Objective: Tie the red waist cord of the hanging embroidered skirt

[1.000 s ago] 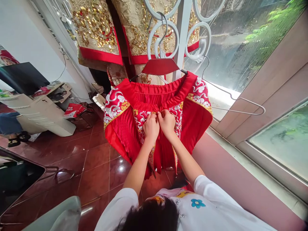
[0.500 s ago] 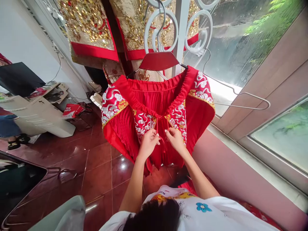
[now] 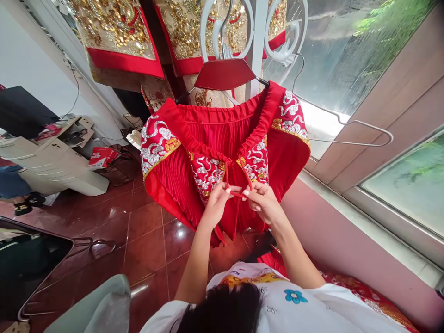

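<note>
A red pleated skirt (image 3: pixel 166 171) with silver and gold embroidery hangs before me, its gathered waistband spread on a dark red hanger (image 3: pixel 225 75). Thin red cords (image 3: pixel 237 194) come down from the front of the waistband. My left hand (image 3: pixel 215 206) pinches a cord between thumb and fingertips. Close beside it, my right hand (image 3: pixel 267 203) is pinched on cord too. A short length runs across between the two hands, below the waistband. Exactly how the cords cross is partly hidden by my fingers.
Gold-sequinned garments (image 3: pixel 118 32) with red hems hang behind. The hanger is near a white scrolled metal frame (image 3: pixel 227 27). A bare wire hanger (image 3: pixel 350 122) juts out at right, by the window. At left are a cream desk (image 3: pixel 52 162) and another person's foot (image 3: pixel 23 208).
My right hand has turned inward and moved slightly right, pulling its cord aslant. A cord length now spans between both hands. The view has shifted slightly, so the skirt appears higher.
</note>
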Tool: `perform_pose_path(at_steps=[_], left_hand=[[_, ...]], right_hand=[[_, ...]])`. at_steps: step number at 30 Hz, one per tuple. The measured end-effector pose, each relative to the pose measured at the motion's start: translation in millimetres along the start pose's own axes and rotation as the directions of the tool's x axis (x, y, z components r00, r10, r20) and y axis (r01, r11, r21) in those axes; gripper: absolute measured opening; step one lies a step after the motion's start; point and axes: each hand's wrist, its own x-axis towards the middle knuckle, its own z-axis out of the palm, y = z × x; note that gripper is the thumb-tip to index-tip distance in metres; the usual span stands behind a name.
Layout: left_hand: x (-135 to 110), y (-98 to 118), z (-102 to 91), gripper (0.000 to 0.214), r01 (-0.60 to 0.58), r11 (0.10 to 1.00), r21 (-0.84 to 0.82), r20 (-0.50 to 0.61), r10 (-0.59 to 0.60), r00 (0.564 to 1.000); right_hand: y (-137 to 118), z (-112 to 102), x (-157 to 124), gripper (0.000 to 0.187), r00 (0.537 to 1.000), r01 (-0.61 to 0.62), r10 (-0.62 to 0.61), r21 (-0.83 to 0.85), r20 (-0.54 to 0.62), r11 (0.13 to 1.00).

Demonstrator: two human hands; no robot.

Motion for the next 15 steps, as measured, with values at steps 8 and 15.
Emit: perform_pose_path(at_steps=[8, 15], left_hand=[[-20.6, 12.0, -6.2, 0.023, 0.196, 0.981, 0.005, 0.280, -0.189, 0.941], [-14.7, 15.4, 3.6, 0.018, -0.180, 0.946, 0.269, 0.052, 0.172, 0.984]], right_hand=[[-2.4, -1.5, -4.5, 0.029, 0.986, 0.134, -0.154, -0.245, -0.063, 0.960], [-2.5, -2.1, -12.8, 0.028, 0.984, 0.160, -0.179, -0.406, -0.007, 0.900]])
